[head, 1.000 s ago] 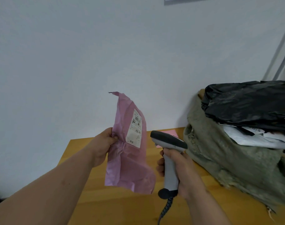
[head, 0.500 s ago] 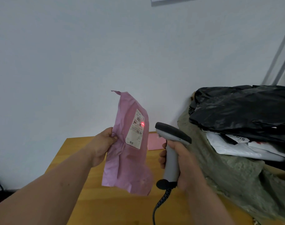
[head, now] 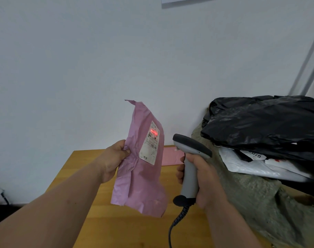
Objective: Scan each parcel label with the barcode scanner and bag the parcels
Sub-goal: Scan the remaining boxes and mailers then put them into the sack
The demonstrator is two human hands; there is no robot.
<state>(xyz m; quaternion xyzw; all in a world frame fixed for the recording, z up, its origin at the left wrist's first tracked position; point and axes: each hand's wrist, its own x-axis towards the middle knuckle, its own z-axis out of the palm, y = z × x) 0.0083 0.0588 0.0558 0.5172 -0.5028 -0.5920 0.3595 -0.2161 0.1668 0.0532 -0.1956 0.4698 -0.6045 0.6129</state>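
**Beam now lies across the barcode**

The left hand (head: 115,158) pinches the pink parcel (head: 141,169) by its crumpled edge and holds it upright above the counter (head: 77,169), label (head: 150,142) turned toward the scanner. The right hand (head: 202,179) is wrapped around the grip of the barcode scanner (head: 190,158), its head at 3 o'clock of the label and just beside it. Half a second ago the red light was only a small dot near the label's right edge; now it is a full line across the upper barcode. That suggests the read is happening or just done, so bagging this parcel likely comes next. At 3 o'clock of the scanner, an olive sack (head: 260,203) carries a black bag (head: 267,122) and white parcels (head: 260,167).
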